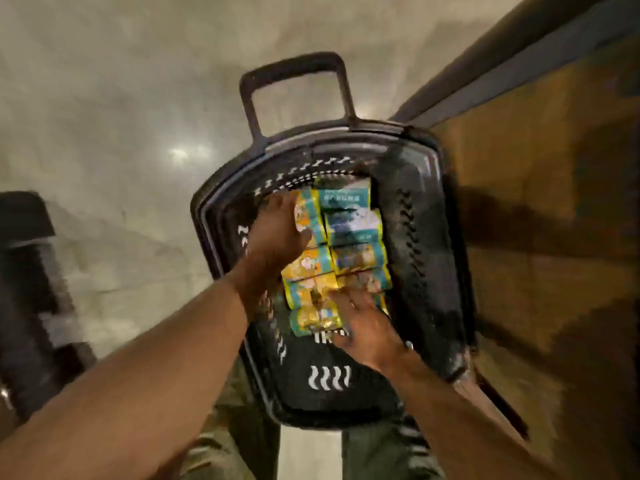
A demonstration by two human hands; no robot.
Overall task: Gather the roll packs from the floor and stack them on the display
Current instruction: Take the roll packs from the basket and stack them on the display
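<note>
- Black basket (pixel 412 237) stands on the grey floor (pixel 104 116) in the head view, its pull handle (pixel 294 84) raised at the far end. The frame is smeared by motion.
- Yellow-and-teal packs (pixel 349 237) lie inside the basket in two rows, side by side and touching, running from far to near. None shows on the floor itself.
- Left hand (pixel 277 233) is at the left of the rows and grips the far-left pack, thumb curled over its top face.
- Right hand (pixel 367 327) lies at the near end of the rows, fingers spread and fairly straight on the nearest packs. No closed grip shows there.
- Brown panel (pixel 540 209) rises just right of the basket. It may belong to the display, but too little shows to be sure.
- Step in hand, as I judge it: lifting a batch of packs out of the basket for stacking.
- To do it well, squeeze a row between both hands, left at the far end and right at the near end. The packs then rise as one block and do not fan out.
- Wrappers look glossy and soft, so firm inward pressure should serve better than a fingertip pinch. Take only as many as the hands can span.
- Lift straight up, clear of the basket, before turning toward the display.
</note>
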